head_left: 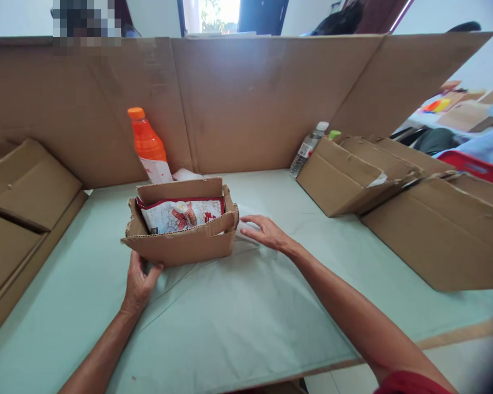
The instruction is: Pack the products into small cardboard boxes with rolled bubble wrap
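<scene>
A small open-topped cardboard box sits in front of me on the pale green cloth. Inside it leans a white and dark-red printed packet with a butterfly picture. My left hand grips the box's lower left corner, thumb along the bottom front edge and fingertips hidden by the cardboard. My right hand is at the box's right side, its fingers stretched out and slightly apart. Whether those fingertips touch the box I cannot tell. Something whitish and clear lies behind the right fingers, too unclear to name.
Behind the box stands an orange-capped bottle. A clear water bottle is beside open cardboard boxes on the right. More cardboard boxes line the left. A tall cardboard wall closes off the table's back, with people partly visible beyond.
</scene>
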The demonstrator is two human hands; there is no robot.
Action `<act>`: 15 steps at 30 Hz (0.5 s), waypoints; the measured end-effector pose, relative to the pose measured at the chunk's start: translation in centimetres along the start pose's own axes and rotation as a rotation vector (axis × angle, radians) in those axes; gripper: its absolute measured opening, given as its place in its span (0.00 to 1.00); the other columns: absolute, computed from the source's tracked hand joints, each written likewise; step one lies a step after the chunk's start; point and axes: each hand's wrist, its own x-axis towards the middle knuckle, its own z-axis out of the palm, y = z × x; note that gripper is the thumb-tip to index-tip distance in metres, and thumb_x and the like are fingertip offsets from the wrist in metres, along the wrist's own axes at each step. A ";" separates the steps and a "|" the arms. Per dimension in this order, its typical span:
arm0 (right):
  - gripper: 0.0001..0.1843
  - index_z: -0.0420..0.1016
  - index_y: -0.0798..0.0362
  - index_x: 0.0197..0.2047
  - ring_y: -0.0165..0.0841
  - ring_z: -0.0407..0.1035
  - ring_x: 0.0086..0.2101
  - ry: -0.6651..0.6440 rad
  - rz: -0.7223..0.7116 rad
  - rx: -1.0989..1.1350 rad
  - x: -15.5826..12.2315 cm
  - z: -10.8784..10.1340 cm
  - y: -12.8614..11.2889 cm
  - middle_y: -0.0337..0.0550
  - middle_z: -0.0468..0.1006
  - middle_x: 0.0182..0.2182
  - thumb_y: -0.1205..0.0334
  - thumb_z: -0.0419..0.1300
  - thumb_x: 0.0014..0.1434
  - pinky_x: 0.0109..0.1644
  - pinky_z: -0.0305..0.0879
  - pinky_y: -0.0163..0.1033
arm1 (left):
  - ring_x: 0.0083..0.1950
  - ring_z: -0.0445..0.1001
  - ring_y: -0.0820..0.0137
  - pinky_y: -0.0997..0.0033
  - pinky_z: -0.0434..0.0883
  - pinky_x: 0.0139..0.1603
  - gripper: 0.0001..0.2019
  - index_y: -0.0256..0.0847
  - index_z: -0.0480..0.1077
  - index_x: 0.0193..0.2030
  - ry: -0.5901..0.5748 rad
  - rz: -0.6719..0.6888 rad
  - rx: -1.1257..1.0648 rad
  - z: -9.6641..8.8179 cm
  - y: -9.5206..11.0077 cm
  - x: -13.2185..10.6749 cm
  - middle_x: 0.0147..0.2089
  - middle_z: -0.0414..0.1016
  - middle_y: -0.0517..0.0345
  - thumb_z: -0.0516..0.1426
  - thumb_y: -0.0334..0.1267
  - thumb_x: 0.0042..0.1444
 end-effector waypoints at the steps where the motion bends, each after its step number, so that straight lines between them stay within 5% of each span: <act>1: 0.18 0.80 0.50 0.52 0.44 0.75 0.52 -0.004 -0.011 -0.041 -0.5 0.2 -0.1 0.47 0.82 0.51 0.57 0.62 0.60 0.56 0.69 0.48 | 0.49 0.73 0.60 0.62 0.72 0.52 0.24 0.42 0.62 0.51 0.003 0.000 -0.004 0.0 0.0 0.0 0.45 0.69 0.55 0.62 0.42 0.48; 6: 0.15 0.81 0.49 0.43 0.44 0.74 0.51 -0.001 -0.056 -0.125 -5.1 -0.8 -0.5 0.45 0.84 0.45 0.70 0.57 0.55 0.59 0.64 0.53 | 0.48 0.73 0.61 0.63 0.72 0.51 0.24 0.42 0.61 0.49 0.025 -0.016 -0.027 0.0 0.6 0.0 0.43 0.69 0.56 0.63 0.41 0.47; 11: 0.14 0.79 0.48 0.47 0.46 0.73 0.53 -0.080 -0.138 -0.056 -9.5 -3.5 -2.3 0.45 0.82 0.49 0.55 0.62 0.59 0.62 0.61 0.54 | 0.47 0.73 0.62 0.63 0.72 0.50 0.24 0.42 0.61 0.50 0.008 -0.019 -0.016 0.0 1.1 0.1 0.44 0.69 0.56 0.63 0.42 0.46; 15: 0.18 0.77 0.50 0.52 0.45 0.72 0.55 0.017 -0.069 0.025 -8.5 -2.8 -4.0 0.48 0.80 0.53 0.51 0.61 0.62 0.62 0.63 0.53 | 0.44 0.72 0.64 0.65 0.71 0.47 0.23 0.42 0.62 0.48 0.019 -0.027 -0.034 0.1 1.0 -0.1 0.41 0.68 0.58 0.62 0.41 0.46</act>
